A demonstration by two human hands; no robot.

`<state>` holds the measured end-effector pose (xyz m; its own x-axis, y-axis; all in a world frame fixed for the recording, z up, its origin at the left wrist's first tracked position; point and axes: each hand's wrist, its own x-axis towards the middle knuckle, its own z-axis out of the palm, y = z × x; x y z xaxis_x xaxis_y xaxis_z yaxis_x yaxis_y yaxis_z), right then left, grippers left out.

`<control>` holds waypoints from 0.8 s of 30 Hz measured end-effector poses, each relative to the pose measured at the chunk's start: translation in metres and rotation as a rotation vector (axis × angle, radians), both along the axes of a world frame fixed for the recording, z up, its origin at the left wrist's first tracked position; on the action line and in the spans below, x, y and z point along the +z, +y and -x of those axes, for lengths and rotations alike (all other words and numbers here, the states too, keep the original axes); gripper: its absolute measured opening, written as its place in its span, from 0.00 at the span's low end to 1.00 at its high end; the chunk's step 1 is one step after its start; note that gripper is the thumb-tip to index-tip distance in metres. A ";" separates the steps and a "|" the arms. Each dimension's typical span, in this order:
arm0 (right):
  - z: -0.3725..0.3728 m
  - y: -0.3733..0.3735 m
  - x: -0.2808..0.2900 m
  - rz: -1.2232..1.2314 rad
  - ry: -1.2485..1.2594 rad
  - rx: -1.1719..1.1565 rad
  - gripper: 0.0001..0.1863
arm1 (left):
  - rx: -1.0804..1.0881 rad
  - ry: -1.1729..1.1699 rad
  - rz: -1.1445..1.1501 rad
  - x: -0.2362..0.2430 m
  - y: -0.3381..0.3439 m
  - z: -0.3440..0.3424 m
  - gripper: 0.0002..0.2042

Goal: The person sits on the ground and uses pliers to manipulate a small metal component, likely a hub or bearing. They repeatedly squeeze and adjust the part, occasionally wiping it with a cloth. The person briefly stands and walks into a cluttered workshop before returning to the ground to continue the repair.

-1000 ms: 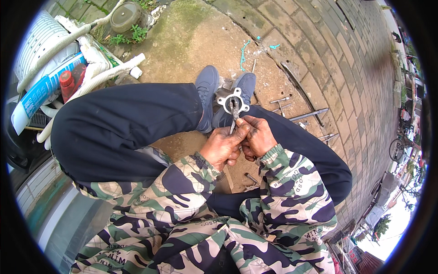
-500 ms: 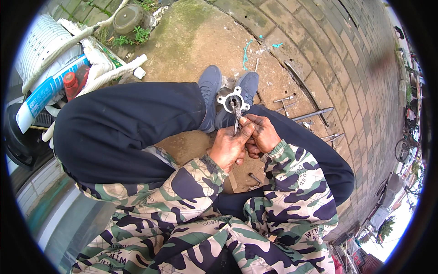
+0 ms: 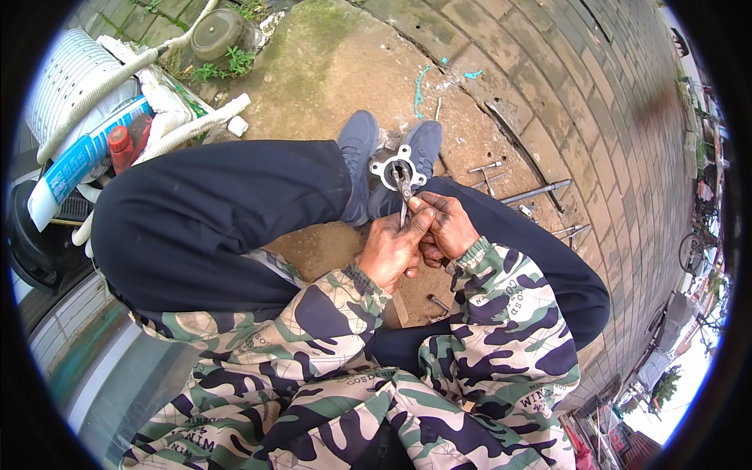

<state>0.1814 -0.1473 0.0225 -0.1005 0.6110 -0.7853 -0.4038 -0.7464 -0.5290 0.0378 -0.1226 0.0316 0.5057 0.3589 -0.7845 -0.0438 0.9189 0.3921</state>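
A silvery metal housing [image 3: 379,168] with a round bore and several bolt lugs sits between my two grey shoes. Dark pliers [image 3: 405,189] reach into the bore with their jaws; what the jaws touch in there is too small to tell. My left hand [image 3: 389,249] is closed round one side of the handles, thumb pointing up along them. Pressed against it, my right hand [image 3: 448,227] grips the other side, its thumb and forefinger near the pivot. Much of the handles is hidden inside my fingers.
On the ground to the right lie a T-handle wrench [image 3: 487,176], a long metal bar [image 3: 536,192] and another tool [image 3: 572,232]. A bolt-like piece [image 3: 439,303] lies between my legs. At left are a white perforated basket [image 3: 74,82], a ribbed hose [image 3: 192,129] and a red bottle [image 3: 121,145].
Almost nothing differs. Both hands, the pliers and the housing appear shifted very slightly to the left and up in the picture; the grip is the same.
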 end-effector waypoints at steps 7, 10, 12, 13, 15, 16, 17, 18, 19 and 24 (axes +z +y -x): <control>-0.004 -0.005 -0.010 -0.045 0.049 -0.026 0.17 | -0.039 0.064 -0.096 0.001 -0.002 -0.006 0.20; -0.003 -0.006 -0.018 -0.056 0.124 -0.044 0.15 | -0.029 0.108 -0.078 0.005 -0.003 -0.008 0.20; -0.005 -0.004 -0.012 -0.063 0.142 -0.040 0.14 | -0.030 0.126 -0.094 0.004 -0.003 -0.010 0.19; -0.005 -0.004 -0.010 -0.047 0.161 -0.055 0.14 | -0.030 0.137 -0.098 0.003 -0.004 -0.010 0.19; -0.006 -0.010 -0.025 -0.085 0.216 -0.084 0.14 | -0.031 0.142 -0.102 0.001 -0.006 -0.013 0.18; -0.007 -0.013 -0.031 -0.103 0.244 -0.096 0.14 | -0.026 0.137 -0.100 0.000 -0.007 -0.014 0.18; -0.006 -0.013 -0.028 -0.136 0.234 -0.104 0.14 | -0.014 0.131 -0.100 -0.002 -0.007 -0.013 0.18; -0.009 -0.011 -0.021 -0.153 0.268 -0.103 0.14 | -0.028 0.130 -0.190 0.003 -0.008 -0.014 0.18; -0.015 -0.008 -0.012 -0.169 0.300 -0.102 0.14 | -0.044 0.128 -0.278 0.012 -0.008 -0.015 0.18; -0.001 -0.023 -0.011 -0.316 0.074 -0.156 0.13 | -0.086 0.180 -0.425 0.030 -0.018 -0.012 0.15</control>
<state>0.1828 -0.1707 0.0111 -0.0361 0.8350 -0.5491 -0.5459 -0.4767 -0.6890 0.0497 -0.1404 0.0614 0.4173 0.6301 -0.6548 0.1283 0.6725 0.7289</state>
